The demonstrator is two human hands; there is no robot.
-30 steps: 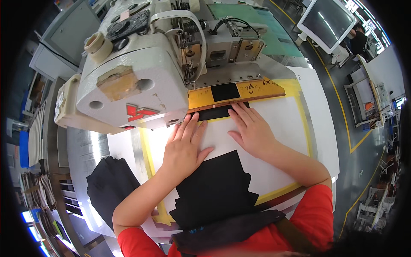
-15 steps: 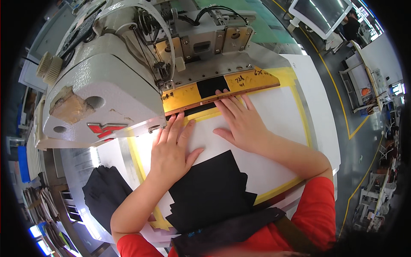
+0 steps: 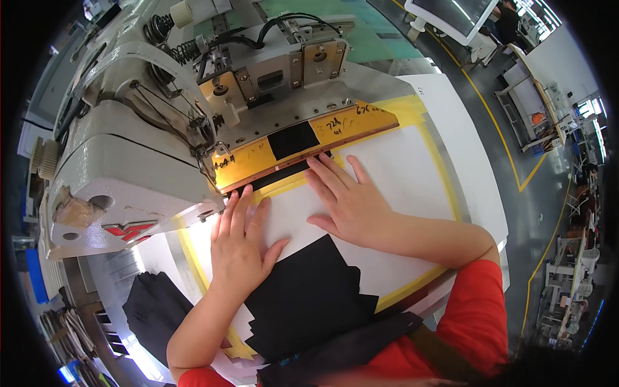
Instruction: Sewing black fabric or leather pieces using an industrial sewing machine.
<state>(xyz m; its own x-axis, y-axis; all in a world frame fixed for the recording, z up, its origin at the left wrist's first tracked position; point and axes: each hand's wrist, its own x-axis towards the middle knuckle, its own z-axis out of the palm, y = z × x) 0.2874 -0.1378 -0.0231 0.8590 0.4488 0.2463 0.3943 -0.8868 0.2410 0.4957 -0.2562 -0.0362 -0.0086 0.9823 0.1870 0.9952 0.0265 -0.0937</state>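
Observation:
Flat on the white work board [image 3: 406,187], my left hand [image 3: 242,242] has its fingers stretched out, tips beside the left end of a black fabric strip [image 3: 284,173]. The strip shows along the front edge of a yellow clamp plate [image 3: 351,129]; the rest of it is hidden. My right hand [image 3: 351,203] lies with fingers spread, its fingertips at the plate's front edge and the strip's right end. A black patch [image 3: 293,140] covers part of the plate. Close to my body, a fanned stack of black fabric pieces [image 3: 303,297] rests on the board.
A large sewing machine head [image 3: 129,174] stands at the left, its needle area [image 3: 209,148] near the plate's left end. Another black fabric pile [image 3: 155,313] lies left of my left forearm. A monitor [image 3: 451,16] is at the far right, with a person [image 3: 506,22] beyond.
The whole view has shifted, with the machine now further left. My right fingertips have drawn back from on top of the plate to its front edge. My left hand stays flat.

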